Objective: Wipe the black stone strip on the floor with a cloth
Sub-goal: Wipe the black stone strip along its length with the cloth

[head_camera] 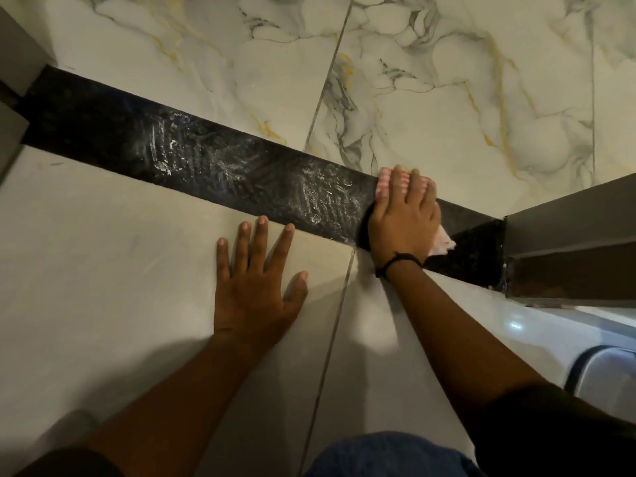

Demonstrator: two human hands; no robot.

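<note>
A black stone strip (213,160) runs diagonally across the floor from upper left to right, smeared with whitish wet streaks along its middle. My right hand (404,222) lies flat on its right part, pressing down a pink-and-white cloth (385,179). The cloth shows past my fingertips and again beside my wrist; the part in between is hidden under my palm. My left hand (256,287) rests flat with spread fingers on the plain pale tile just below the strip and holds nothing.
Veined marble tiles (447,80) lie beyond the strip, plain pale tiles (103,270) on my side. A dark door frame (568,235) ends the strip at right, another frame piece (17,63) at left. A white rounded object (605,376) sits at lower right.
</note>
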